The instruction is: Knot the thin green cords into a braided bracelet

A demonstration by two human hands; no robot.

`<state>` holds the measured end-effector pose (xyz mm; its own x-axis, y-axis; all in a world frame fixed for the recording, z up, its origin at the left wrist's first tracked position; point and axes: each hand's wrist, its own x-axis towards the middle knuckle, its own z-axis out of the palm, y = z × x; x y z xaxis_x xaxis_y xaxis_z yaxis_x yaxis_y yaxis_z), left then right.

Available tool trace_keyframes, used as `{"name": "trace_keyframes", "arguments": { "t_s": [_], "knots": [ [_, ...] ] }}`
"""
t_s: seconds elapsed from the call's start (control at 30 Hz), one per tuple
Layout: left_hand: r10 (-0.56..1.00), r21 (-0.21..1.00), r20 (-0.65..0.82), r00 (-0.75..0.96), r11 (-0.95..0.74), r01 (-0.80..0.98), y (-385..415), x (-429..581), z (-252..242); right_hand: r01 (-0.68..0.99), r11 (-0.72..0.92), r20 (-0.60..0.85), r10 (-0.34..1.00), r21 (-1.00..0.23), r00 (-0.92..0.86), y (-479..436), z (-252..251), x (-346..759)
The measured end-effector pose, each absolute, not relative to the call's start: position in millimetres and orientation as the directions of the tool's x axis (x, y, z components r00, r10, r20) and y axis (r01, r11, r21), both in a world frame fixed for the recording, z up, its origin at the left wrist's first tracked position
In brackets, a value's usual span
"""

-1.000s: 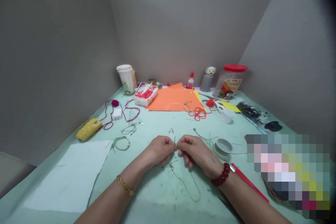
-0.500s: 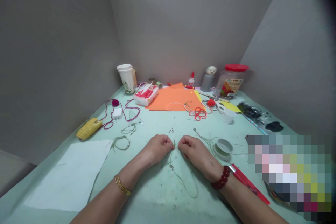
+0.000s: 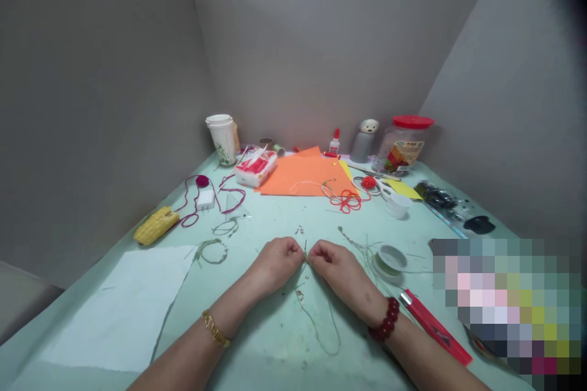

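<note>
the left hand (image 3: 275, 266) and the right hand (image 3: 342, 275) have come closer, their fingers (image 3: 293, 250) now curled tight, pinching a thin green cord (image 3: 313, 324) between them.

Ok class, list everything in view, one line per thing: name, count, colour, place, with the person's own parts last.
paper cup with lid: 1, white, back left
tissue pack: 1, white and red, back left
glue bottle: 1, white, red cap, back centre
plastic jar: 1, red lid, back right
orange paper sheet: 1, orange, back centre
scissors: 1, right of the orange sheet
corn-shaped object: 1, yellow, left
white paper sheet: 1, white, front left
thread spool: 1, green, right of the hands
thin green cord: 1, green, between the hands
left hand: 1, pinching the cord
right hand: 1, pinching the cord
</note>
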<state>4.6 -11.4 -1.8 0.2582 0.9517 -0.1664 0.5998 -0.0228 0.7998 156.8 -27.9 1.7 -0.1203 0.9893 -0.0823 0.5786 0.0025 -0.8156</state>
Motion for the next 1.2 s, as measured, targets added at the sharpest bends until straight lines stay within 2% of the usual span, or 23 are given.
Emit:
{"name": "trace_keyframes", "arguments": {
  "t_s": [0.47,0.87,1.2],
  "knots": [
    [0.950,0.810,-0.194,0.245,0.015,0.586,-10.2,5.8,-7.7,0.643,0.070,-0.062,0.981,-0.762,-0.181,-31.3,2.1,156.7],
    [0.961,0.776,-0.144,0.235,-0.037,0.629,-15.7,8.8,-3.3,0.605,-0.010,-0.095,0.989,-0.796,-0.109,-27.9,2.4,157.4],
    [0.970,0.659,0.019,0.241,-0.194,0.727,-22.2,8.6,7.3,0.588,-0.025,-0.093,0.992,-0.808,-0.085,-26.8,4.0,156.4]
  ]
}}
